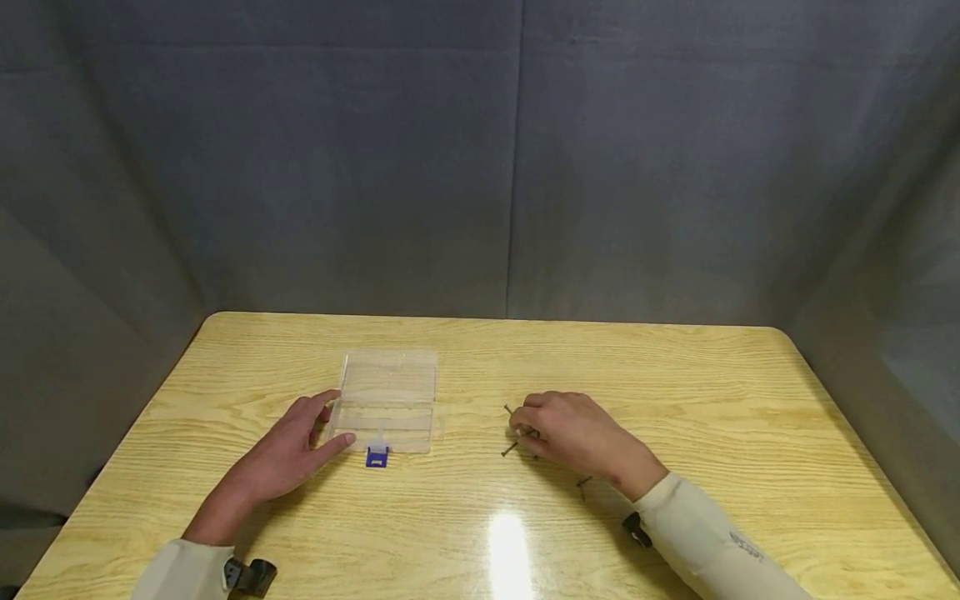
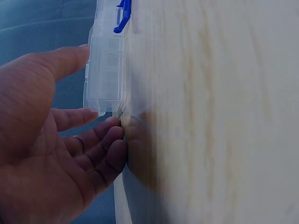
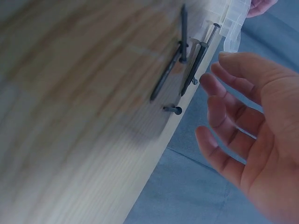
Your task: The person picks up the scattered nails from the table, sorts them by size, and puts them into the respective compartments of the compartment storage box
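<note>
A clear plastic box with a blue latch lies flat on the wooden table, left of centre. My left hand lies open at the box's left end, its thumb touching the front corner. The left wrist view shows the box, the latch and my left hand with its fingers relaxed. Several dark nails lie loose to the right of the box. My right hand hovers over them. In the right wrist view my right hand is open beside the nails and holds nothing.
Grey fabric walls enclose the table at the back and both sides. One more nail lies near my right wrist. Bright light reflects off the table's front.
</note>
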`<state>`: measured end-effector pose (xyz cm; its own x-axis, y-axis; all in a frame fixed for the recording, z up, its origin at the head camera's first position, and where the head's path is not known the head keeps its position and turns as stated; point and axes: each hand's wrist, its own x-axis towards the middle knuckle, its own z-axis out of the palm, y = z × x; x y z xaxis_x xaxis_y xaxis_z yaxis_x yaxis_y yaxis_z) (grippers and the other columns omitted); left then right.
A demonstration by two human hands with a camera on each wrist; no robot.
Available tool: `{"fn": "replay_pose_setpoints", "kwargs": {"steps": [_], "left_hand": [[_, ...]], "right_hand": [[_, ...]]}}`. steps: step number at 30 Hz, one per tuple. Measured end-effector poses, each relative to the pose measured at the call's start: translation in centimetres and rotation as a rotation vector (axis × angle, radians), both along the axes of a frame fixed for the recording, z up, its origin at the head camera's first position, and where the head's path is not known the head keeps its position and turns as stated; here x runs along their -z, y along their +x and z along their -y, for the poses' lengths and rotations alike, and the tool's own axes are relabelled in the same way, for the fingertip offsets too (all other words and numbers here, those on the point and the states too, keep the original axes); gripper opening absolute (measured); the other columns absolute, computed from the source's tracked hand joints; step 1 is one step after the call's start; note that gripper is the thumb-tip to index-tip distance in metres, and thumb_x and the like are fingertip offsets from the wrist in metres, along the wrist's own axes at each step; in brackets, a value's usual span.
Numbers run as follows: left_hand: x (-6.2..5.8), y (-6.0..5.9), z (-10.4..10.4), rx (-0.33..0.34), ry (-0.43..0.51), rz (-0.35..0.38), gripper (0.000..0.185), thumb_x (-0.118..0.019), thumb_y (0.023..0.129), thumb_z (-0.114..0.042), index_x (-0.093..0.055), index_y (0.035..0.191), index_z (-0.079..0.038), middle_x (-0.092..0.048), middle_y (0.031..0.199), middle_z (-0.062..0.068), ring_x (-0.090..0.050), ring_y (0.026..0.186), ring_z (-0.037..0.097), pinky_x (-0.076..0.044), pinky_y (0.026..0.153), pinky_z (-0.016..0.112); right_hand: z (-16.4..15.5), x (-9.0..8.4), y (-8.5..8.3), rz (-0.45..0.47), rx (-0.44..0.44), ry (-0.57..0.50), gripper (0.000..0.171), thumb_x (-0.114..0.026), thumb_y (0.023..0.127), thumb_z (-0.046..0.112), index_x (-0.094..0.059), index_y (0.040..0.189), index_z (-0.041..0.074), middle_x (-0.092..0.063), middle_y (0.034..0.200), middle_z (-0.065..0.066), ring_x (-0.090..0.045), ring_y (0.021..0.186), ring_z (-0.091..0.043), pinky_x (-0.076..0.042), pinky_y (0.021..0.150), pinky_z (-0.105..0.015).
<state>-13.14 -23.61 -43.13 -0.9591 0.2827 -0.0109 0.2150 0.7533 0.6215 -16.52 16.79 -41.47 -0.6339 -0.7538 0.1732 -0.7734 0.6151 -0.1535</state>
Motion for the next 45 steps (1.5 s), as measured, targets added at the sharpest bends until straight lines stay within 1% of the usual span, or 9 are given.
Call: {"fn": "replay_pose_setpoints", "kwargs": {"steps": [8,14,23,28,34,39,45], "left_hand": [[0.0,0.0,0.0,-0.004,-0.006,-0.006,0.070,-0.068,0.102,-0.036,-0.037,0.153,0.002,-0.052,0.118,0.015,-0.045,0.087,0.020,-0.042,0.073,0.040],[0.0,0.1,-0.1,-0.007,-0.007,-0.006,0.071,-0.068,0.102,-0.037,-0.037,0.153,0.001,-0.052,0.119,0.016,-0.045,0.087,0.021,-0.042,0.074,0.040],[-0.2,0.0,-0.1,-0.007,0.000,-0.011,0.070,-0.069,0.101,-0.036,-0.038,0.152,0.002,-0.052,0.119,0.016,-0.046,0.087,0.021,-0.043,0.074,0.040],[0.0,0.0,0.0,-0.006,0.002,-0.012,0.070,-0.069,0.101,-0.036,-0.038,0.152,0.002,-0.052,0.119,0.016,-0.046,0.086,0.021,-0.042,0.073,0.040],[0.1,-0.1,0.1,0.003,0.004,-0.015,0.070,-0.069,0.102,-0.035,-0.038,0.152,0.002,-0.052,0.119,0.016,-0.046,0.087,0.021,-0.042,0.073,0.040],[0.1,-0.1,0.1,0.008,0.008,-0.012,0.070,-0.068,0.102,-0.035,-0.037,0.152,0.003,-0.052,0.120,0.016,-0.045,0.087,0.021,-0.042,0.073,0.040],[0.1,-0.1,0.1,0.008,0.008,-0.011,0.070,-0.068,0.102,-0.035,-0.037,0.152,0.003,-0.052,0.120,0.017,-0.045,0.086,0.021,-0.042,0.073,0.040]], "right_hand": [[0.3,0.1,-0.1,0.002,-0.005,0.014,0.010,-0.081,0.093,0.018,-0.074,0.100,0.020,-0.065,0.092,0.006,-0.056,0.073,-0.006,-0.050,0.063,-0.030],[0.5,0.2,-0.3,-0.012,-0.006,0.032,0.010,-0.081,0.092,0.017,-0.074,0.098,0.020,-0.064,0.090,0.006,-0.054,0.072,-0.005,-0.049,0.061,-0.028],[0.8,0.1,-0.2,0.028,0.008,0.052,0.009,-0.080,0.092,0.015,-0.073,0.097,0.019,-0.064,0.090,0.005,-0.053,0.073,-0.006,-0.049,0.063,-0.029],[0.9,0.2,-0.3,0.022,-0.002,0.055,0.009,-0.080,0.092,0.014,-0.073,0.094,0.020,-0.062,0.087,0.007,-0.051,0.071,-0.005,-0.048,0.062,-0.028],[1.1,0.2,-0.4,0.048,-0.003,0.082,0.013,-0.080,0.092,0.014,-0.069,0.091,0.020,-0.059,0.086,0.009,-0.051,0.072,-0.005,-0.047,0.063,-0.028],[1.2,0.2,-0.4,0.041,-0.003,0.105,0.016,-0.080,0.092,0.016,-0.067,0.086,0.022,-0.058,0.084,0.010,-0.053,0.072,-0.005,-0.048,0.063,-0.028],[1.5,0.3,-0.5,0.026,-0.005,0.118,0.018,-0.078,0.094,0.016,-0.066,0.083,0.022,-0.056,0.082,0.010,-0.051,0.069,-0.005,-0.047,0.061,-0.027]]}}
